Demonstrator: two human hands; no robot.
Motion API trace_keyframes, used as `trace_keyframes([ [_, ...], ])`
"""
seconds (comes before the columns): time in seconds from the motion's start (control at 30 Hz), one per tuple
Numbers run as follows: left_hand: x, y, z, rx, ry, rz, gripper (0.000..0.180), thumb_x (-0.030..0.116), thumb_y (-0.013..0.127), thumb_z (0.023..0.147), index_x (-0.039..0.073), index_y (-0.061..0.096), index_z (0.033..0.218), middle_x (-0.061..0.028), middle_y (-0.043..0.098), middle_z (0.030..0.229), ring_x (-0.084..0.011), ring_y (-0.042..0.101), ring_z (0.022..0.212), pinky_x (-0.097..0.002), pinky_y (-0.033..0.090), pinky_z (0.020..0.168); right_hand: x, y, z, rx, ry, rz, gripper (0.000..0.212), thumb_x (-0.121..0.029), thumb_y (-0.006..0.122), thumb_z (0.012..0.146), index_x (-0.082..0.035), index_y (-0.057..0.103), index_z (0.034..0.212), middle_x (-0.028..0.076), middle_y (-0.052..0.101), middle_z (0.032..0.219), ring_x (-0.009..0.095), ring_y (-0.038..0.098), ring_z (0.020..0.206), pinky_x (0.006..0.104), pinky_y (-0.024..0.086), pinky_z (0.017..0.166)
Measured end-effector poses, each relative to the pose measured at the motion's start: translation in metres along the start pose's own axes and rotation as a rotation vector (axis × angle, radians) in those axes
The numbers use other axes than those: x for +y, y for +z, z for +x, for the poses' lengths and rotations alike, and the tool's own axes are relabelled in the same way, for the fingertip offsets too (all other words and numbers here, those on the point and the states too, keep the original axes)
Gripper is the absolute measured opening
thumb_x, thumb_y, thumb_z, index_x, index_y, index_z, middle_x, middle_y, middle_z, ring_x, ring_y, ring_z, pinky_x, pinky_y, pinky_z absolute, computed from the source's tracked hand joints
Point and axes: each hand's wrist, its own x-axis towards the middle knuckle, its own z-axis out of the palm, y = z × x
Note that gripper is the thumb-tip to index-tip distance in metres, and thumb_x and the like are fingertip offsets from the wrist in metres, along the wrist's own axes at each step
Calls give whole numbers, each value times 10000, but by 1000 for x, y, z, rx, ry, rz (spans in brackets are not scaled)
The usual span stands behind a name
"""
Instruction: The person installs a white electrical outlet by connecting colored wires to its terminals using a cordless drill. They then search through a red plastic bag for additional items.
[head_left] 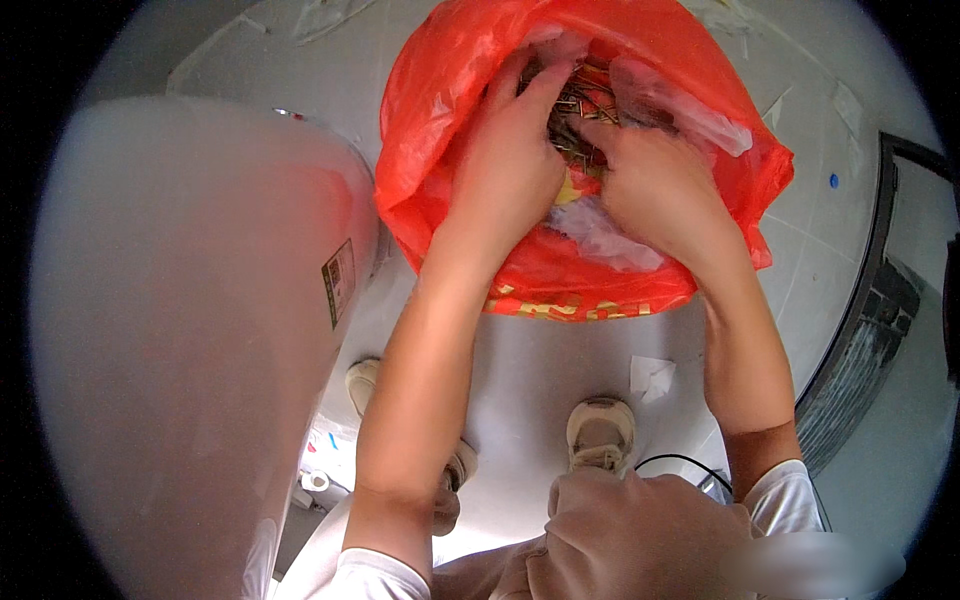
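Observation:
A large red plastic bag (pixel 425 110) stands in front of me with its mouth wide apart, gold print on its near side. Crumpled clear plastic (pixel 605 235) lines its inside. Deep in the bag lies a heap of thin metal pieces, like nails or long screws (pixel 585 95). My left hand (pixel 515 145) reaches into the bag from the left, fingers apart and tips at the heap. From the right comes my right hand (pixel 655 175), a digit stretched to the heap's near edge. Its other fingers are partly hidden. I make out nothing held in either hand.
A big smooth white curved object (pixel 200 260) with a label fills the left side. White paper (pixel 652 377) lies on the grey floor near my shoes (pixel 600 430). A black cable (pixel 690 460) runs by my right leg. A dark frame (pixel 870 270) stands at right.

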Motion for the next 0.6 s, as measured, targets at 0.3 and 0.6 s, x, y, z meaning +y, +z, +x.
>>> trace_keyframes([
  [0.3,-16,-2,22,-52,-3,71,683,-99,557,810,44,527,1477,-250,401,1568,-442,402,1455,-441,334,1224,20,1,6,186,178,205,479,-126,519,895,-19,615,1352,283,673,1235,458,628,1165,484,472,1033],
  [0.6,-28,-15,26,-43,-136,-36,601,-75,523,869,-8,519,1467,-238,647,1356,-340,603,1309,-388,423,1153,23,-5,6,216,122,282,451,-171,546,946,-31,588,1373,299,668,1202,463,623,1158,474,484,999],
])
